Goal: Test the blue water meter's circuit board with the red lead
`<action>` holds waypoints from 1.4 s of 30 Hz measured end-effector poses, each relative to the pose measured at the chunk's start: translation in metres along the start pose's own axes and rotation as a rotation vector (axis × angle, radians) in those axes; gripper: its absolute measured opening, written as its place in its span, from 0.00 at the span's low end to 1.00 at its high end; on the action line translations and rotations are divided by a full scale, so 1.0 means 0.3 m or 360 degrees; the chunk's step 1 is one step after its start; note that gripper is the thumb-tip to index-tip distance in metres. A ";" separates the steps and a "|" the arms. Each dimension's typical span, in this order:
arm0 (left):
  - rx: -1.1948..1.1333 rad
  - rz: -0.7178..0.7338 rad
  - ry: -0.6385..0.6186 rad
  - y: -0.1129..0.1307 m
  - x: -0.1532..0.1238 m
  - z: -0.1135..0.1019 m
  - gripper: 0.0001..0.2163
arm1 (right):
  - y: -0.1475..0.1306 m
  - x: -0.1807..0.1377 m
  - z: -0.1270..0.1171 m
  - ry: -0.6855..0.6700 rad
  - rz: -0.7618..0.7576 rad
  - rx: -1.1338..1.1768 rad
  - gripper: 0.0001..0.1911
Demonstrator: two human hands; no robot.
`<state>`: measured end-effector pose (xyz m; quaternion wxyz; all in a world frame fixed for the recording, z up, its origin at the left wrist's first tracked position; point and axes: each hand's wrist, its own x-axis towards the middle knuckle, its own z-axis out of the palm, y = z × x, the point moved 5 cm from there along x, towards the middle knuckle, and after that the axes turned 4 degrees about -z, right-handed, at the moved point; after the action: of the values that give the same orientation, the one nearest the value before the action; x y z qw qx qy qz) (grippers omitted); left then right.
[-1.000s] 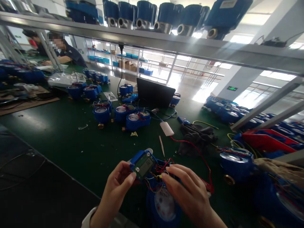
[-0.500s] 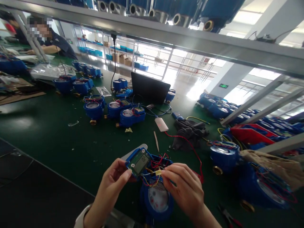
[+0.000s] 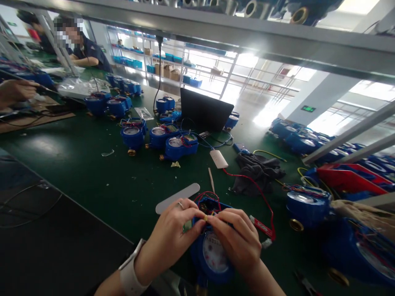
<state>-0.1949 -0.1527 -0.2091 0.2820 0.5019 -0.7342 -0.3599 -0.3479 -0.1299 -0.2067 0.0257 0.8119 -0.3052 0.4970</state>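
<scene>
A blue water meter (image 3: 212, 273) with a round clear dial stands at the table's front, its wiring compartment (image 3: 212, 202) open behind the dial. Over it, my left hand (image 3: 173, 230) pinches a small yellow piece (image 3: 206, 218), which looks like tape, between thumb and fingertips. The fingertips of my right hand (image 3: 239, 238) close on the same piece from the other side. Thin coloured wires run close to my fingers; their ends are hidden. A bit of green board shows beneath my left hand, but the display unit is mostly covered.
Behind lie a grey-white flat strip (image 3: 178, 198), a thin stick (image 3: 211, 180), a white box (image 3: 219, 159) with a red cable and a dark cloth (image 3: 257, 174). More blue meters (image 3: 180, 146) stand further back and right. Pliers (image 3: 305, 283) lie front right. A co-worker's hand (image 3: 18, 92) is at left.
My left hand has let go of the display unit and moved right to the yellow piece. The view has shifted slightly. A co-worker's hand has appeared at the left edge.
</scene>
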 end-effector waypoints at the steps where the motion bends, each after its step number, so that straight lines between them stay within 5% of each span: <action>1: -0.0098 -0.0036 -0.0033 -0.008 0.008 0.011 0.10 | -0.001 0.001 -0.004 0.0006 0.0042 0.0026 0.12; 5: -0.0369 -0.0112 -0.0043 -0.049 0.003 0.033 0.09 | 0.016 0.002 -0.019 0.0015 0.0516 0.0197 0.06; 8: -0.0374 -0.0110 -0.0028 -0.053 -0.008 0.029 0.10 | 0.030 0.004 0.004 -0.0175 0.0906 0.0396 0.03; 14: -0.0348 -0.0062 -0.0042 -0.027 -0.007 0.018 0.09 | 0.044 0.007 0.040 -0.0295 0.1260 0.0610 0.08; 30: -0.0195 -0.0008 -0.0004 -0.032 0.013 0.003 0.08 | 0.055 0.025 0.077 -0.0290 0.1534 0.0637 0.09; 37: 0.0198 0.0213 0.0534 0.002 -0.029 -0.018 0.03 | 0.073 -0.003 0.124 -0.0267 0.1708 0.0700 0.11; 42: 0.0276 0.0233 0.0529 0.013 -0.049 -0.007 0.03 | 0.065 0.004 0.126 -0.0281 0.1667 0.0685 0.11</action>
<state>-0.1905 -0.1386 -0.2055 0.3804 0.5220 -0.7404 -0.1861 -0.3278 -0.1593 -0.2299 -0.4155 0.5778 -0.5597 0.4246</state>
